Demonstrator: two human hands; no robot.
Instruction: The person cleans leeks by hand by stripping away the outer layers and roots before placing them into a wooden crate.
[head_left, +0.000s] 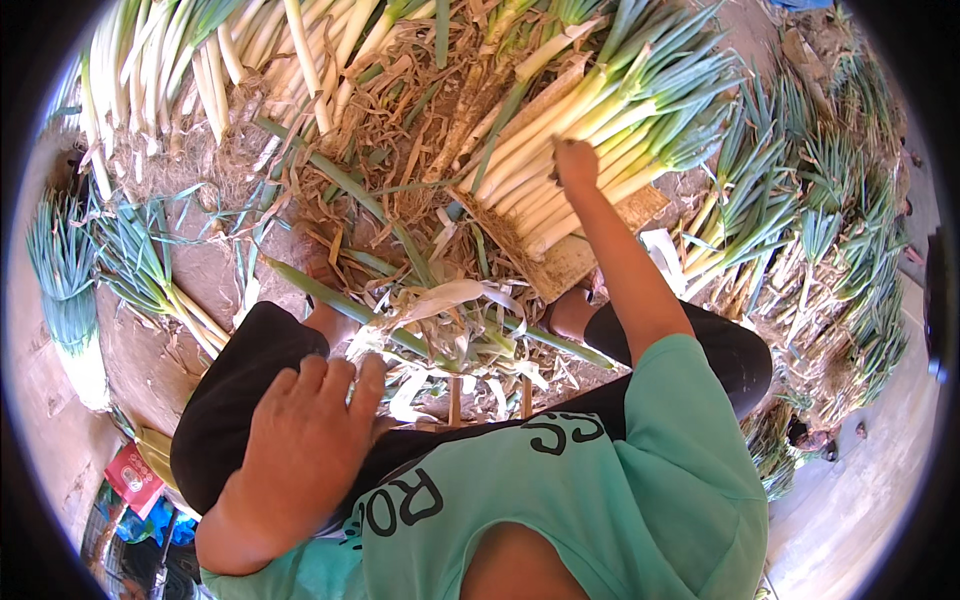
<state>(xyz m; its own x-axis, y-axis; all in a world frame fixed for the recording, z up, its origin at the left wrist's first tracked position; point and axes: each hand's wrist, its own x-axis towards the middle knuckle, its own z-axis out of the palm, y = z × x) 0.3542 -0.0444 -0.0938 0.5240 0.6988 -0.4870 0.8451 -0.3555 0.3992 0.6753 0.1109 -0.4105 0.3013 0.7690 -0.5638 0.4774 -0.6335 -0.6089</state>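
My right hand (576, 166) reaches out over a row of trimmed, long green onions (551, 199), its fingers curled against their pale stalks. Whether it grips a stalk cannot be made out. The onions lie side by side in a shallow wooden tray (559, 274), roots toward me and green leaves pointing away. My left hand (319, 420) is raised near the camera above my left thigh, back of the hand up and fingers apart, with nothing visible in it. Between my knees is a heap of peeled onion skins (457, 315) crossed by loose green leaves (337, 300).
Untrimmed green onions (157, 82) with rooted ends lie at the upper left, beside dry brown husks (405, 97). More onions (847, 225) are piled along the right. A bundle (67, 300) lies at the far left, above a red packet (135, 478). My feet flank the skins.
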